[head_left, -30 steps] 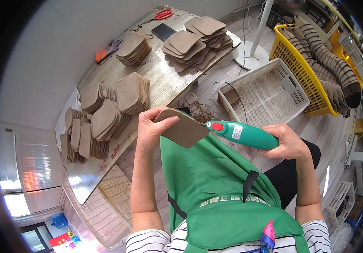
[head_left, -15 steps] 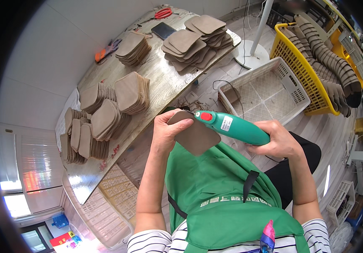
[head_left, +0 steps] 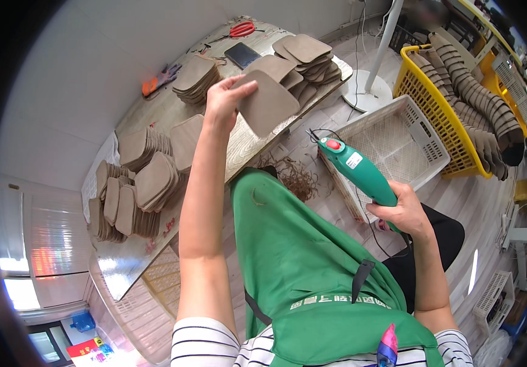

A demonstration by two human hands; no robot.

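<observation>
My left hand (head_left: 222,104) pinches a brown, round-cornered flat pad (head_left: 269,104) by its upper left edge. It holds the pad in the air over the table, in front of the stacks at the far edge. My right hand (head_left: 401,211) is wrapped round the rear of a green electric hand cutter (head_left: 361,172) with a red button and a cord. The cutter's narrow dark tip points up and left, apart from the pad. Several stacks of like brown pads (head_left: 155,180) stand on the table's left side, and a further stack (head_left: 197,78) sits behind my left hand.
The pale wooden table (head_left: 252,147) carries red-handled scissors (head_left: 242,29), a phone (head_left: 242,55) and an orange-tipped glove (head_left: 151,85). Thin brown trimmings (head_left: 298,178) lie on the floor. A white crate (head_left: 422,137) and a yellow basket (head_left: 437,101) of stacked brown pieces stand at right.
My left hand has carried the pad up and away from the cutter toward the far stacks. My right hand has lowered the cutter slightly, and its tip has come off the pad's edge.
</observation>
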